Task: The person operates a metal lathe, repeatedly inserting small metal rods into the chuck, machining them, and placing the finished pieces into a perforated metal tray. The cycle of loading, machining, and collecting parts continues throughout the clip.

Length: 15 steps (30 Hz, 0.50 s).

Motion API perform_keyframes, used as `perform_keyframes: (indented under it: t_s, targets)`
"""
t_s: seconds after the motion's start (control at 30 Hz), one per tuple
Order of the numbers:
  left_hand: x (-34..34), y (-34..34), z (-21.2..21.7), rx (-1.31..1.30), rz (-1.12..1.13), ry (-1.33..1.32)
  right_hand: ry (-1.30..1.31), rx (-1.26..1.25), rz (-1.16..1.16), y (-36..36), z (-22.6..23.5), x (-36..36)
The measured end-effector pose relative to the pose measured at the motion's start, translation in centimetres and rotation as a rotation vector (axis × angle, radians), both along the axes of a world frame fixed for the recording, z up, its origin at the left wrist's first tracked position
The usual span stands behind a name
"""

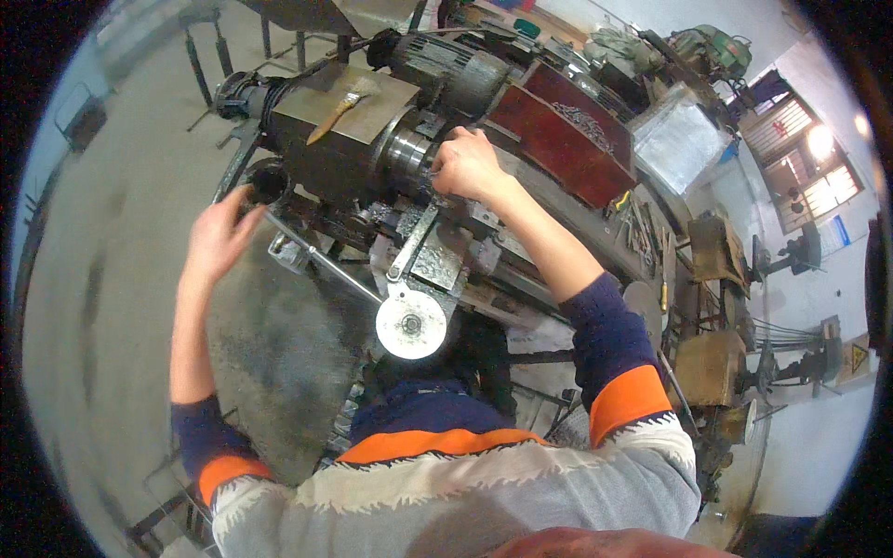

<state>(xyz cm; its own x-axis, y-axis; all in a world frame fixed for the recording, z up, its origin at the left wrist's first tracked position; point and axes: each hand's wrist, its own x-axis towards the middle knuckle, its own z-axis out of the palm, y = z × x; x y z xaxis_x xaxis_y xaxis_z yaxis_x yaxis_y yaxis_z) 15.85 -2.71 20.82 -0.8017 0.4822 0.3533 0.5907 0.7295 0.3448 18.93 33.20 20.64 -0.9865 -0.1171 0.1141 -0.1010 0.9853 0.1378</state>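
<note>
I stand over a dark metal lathe (335,158). My right hand (468,164) is closed around something at the shiny steel chuck (406,153); what it grips is hidden by the fingers. My left hand (217,237) has its fingers curled at the upper end of a long steel lever (321,260) by the machine's left side. A white handwheel (410,325) sits below the carriage, near my chest. A paintbrush (337,109) with a wooden handle lies on top of the headstock.
A grey electric motor (451,70) sits behind the headstock. A dark red chip tray (558,139) runs along the back right. Benches with tools, wooden boxes (712,367) and other machines stand to the right. Grey concrete floor (102,260) lies to the left.
</note>
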Motion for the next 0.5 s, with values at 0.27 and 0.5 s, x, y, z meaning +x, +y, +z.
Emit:
perform_keyframes:
  t_s: [0.27,0.5]
  targets:
    - [5.0,-13.6,-3.5,-0.189,0.445,-0.263,-0.11,-0.018,-0.063,0.0,-1.2,-2.1]
    - [5.3,-15.4,-8.0,-0.073,0.479,-0.249,-0.234,-0.036,-0.036,-0.1,-1.4,-3.2]
